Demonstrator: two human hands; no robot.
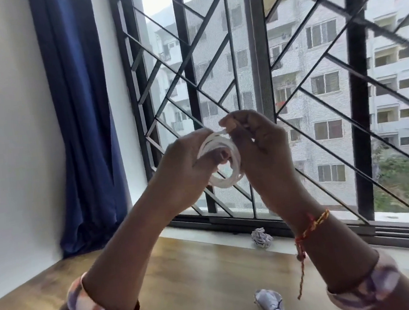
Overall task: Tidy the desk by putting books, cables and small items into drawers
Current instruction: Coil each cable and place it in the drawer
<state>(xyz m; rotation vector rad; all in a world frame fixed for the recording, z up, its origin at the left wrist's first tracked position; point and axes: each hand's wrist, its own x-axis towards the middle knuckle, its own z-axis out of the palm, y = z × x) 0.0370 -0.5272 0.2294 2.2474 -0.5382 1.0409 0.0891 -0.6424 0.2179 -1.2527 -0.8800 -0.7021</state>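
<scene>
A white cable [223, 158] wound into a small coil hangs in the air in front of the window, well above the wooden desk [184, 275]. My left hand [186, 161] grips the coil from the left, fingers curled through its loops. My right hand [254, 140] pinches the cable's loose end at the top of the coil between thumb and fingers. A red and yellow thread is tied round my right wrist. No drawer is in view.
Two crumpled paper balls lie on the desk: one [262, 237] by the window sill, one [271, 303] near the bottom edge. A blue curtain [81, 116] hangs at the left. A barred window [265, 75] lies behind my hands.
</scene>
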